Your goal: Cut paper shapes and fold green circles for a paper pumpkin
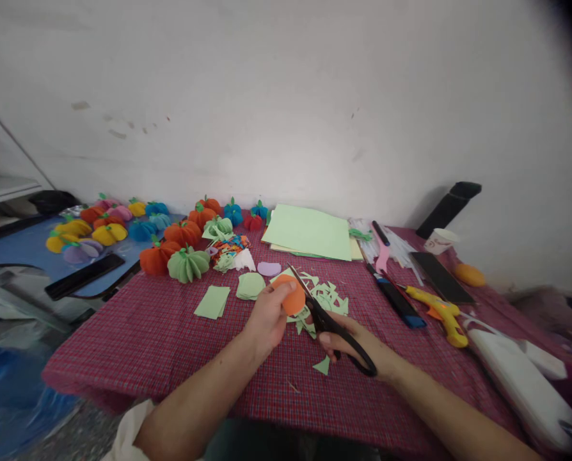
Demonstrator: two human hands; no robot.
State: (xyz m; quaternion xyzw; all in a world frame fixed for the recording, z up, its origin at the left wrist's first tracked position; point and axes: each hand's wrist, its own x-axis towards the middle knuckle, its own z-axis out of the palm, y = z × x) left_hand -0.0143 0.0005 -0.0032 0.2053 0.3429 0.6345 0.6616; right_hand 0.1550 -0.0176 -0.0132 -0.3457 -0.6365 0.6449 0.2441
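Observation:
Between the thumb and fingers of my left hand (269,314) is an orange paper circle (293,299). My right hand (346,339) grips black-handled scissors (322,318), whose blades point up and left beside the circle's right edge. Whether the blades touch the paper I cannot tell. Light green paper scraps (329,298) lie under and behind the scissors. Left of my left hand are a stack of rounded green paper pieces (250,286) and some green rectangles (213,302). A purple paper piece (269,269) lies just behind them.
Paper pumpkins (183,234) in several colours fill the left, some on a blue table (7,246). Green sheets (309,232) lie at the back by the wall. To the right are a blue-and-black cutter (398,301), a yellow glue gun (442,310), a dark phone (439,276) and a paper cup (440,241).

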